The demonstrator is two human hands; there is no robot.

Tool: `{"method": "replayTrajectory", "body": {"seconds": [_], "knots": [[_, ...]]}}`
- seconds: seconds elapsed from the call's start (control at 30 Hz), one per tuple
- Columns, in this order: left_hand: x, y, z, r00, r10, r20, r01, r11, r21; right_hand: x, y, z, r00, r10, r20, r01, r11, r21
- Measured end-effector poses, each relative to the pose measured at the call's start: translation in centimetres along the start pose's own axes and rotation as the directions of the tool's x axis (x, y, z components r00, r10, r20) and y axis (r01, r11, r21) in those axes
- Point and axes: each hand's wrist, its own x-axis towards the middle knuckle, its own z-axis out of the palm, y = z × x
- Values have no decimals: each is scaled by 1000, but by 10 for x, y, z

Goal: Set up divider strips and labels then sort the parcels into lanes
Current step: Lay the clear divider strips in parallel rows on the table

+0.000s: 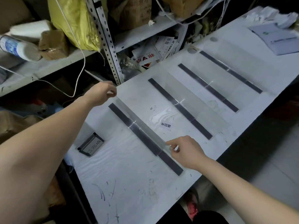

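Observation:
Several clear divider strips with dark bases stand in a row on the white table (129,175). My left hand (101,93) pinches the far end of the nearest divider strip (140,125). Its near end is pinched by my right hand (186,151). This strip's clear wall stands upright over its dark base (145,139). Three more divider strips (179,109) (208,88) (231,71) lie further right. A small white label (166,125) with black characters lies flat between the nearest two strips. A framed label holder (91,145) sits to the left of the nearest strip.
A metal shelf rack (106,41) stands behind the table, crowded with a yellow bag (76,21), cardboard boxes (53,44) and a white roll (17,46). A white cable (77,78) hangs near my left hand. Papers (278,38) lie at the table's far right.

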Motion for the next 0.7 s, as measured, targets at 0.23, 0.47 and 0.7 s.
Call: {"method": "replayTrajectory", "body": {"seconds": [0.23, 0.47, 0.7], "knots": [[40, -3, 3, 996, 92, 18, -92, 996, -14, 0, 5, -7, 999, 53, -12, -53, 998, 24], [68, -10, 1, 988, 153, 33, -154, 988, 33, 3, 9, -10, 997, 70, -9, -70, 997, 30], [79, -17, 6, 979, 192, 64, -196, 979, 56, 5, 8, -9, 996, 83, -30, -83, 996, 18]]}}
